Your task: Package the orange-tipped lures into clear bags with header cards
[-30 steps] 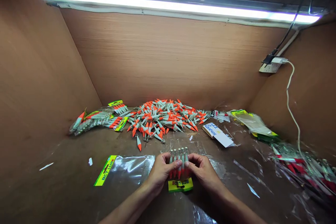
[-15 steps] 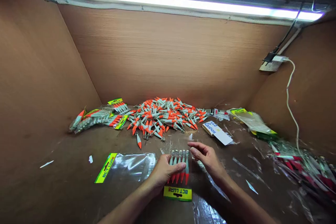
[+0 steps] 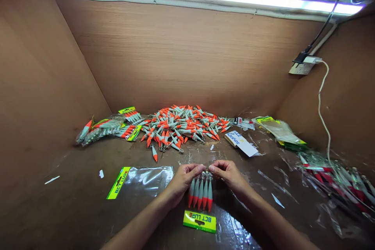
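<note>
A clear plastic bag with a yellow BCT LURE header lies in front of me, header end nearest. Inside it several grey and orange fishing lures lie side by side, orange tips toward me and hooks away. My left hand pinches the bag's far edge just above the hooks. Close beside it, my right hand pinches that same edge with thumb and forefinger. The fingers partly hide the hooks and the bag's end. Left of my hands lies a flat bag with the same header, no lures in it.
A heap of loose lures is at the back, with filled lure packs to its left. A handwritten card, a stack of bags and red-and-white lures are rightward. A white cable hangs down the right wall.
My left hand has slid from the lures up to the bag's far edge. My right hand has come in from the right and closed on that edge. The view has tilted slightly down.
</note>
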Demonstrator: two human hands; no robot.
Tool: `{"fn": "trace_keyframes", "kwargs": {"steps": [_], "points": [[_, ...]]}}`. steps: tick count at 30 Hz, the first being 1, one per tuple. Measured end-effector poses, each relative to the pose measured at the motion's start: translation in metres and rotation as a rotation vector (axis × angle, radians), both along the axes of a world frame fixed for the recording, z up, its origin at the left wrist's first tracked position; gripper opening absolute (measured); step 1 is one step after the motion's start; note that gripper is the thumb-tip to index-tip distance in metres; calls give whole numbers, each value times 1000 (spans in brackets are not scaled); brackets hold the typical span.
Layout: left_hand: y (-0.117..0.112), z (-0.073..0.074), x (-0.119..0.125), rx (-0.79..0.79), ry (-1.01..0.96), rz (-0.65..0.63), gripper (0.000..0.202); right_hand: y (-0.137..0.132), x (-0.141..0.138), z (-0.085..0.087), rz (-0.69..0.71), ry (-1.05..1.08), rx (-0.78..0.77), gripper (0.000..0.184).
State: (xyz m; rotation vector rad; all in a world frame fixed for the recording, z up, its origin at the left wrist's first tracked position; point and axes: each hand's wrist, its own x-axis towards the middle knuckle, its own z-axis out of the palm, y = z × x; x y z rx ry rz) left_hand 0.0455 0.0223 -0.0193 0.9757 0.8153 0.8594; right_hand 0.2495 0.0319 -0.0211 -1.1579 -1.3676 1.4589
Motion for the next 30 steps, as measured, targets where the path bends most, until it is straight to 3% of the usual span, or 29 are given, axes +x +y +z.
{"fn": "trace_keyframes", "kwargs": {"steps": [4,6,8,11,14,16,19,23,26,30], "points": [[2,-7,-2,-14,49,50,43,1,0,-6,34,-69,4,39],[1,-8,-2,3,39,70,47,1,0,-6,7,-175,89,36],[2,-8,-1,31,31,112,49,-1,-2,0,-132,-337,308,29],[5,-7,0,125,85,169,50,-6,-12,17,-292,-571,769,31],[7,-4,-2,271,159,191,43,-7,-30,37,-100,-807,1020,29],[6,0,-4,371,243,202,39,-4,-41,47,22,-989,1061,22],[0,8,-8,494,433,217,36,4,-51,56,98,-1205,1079,7],[-5,11,-9,534,537,206,41,11,-52,56,132,-1335,1110,9],[-5,8,-8,514,511,187,45,13,-49,49,65,-1227,1034,5],[-5,6,-6,439,410,163,47,22,-40,42,-83,-912,883,21]]}}
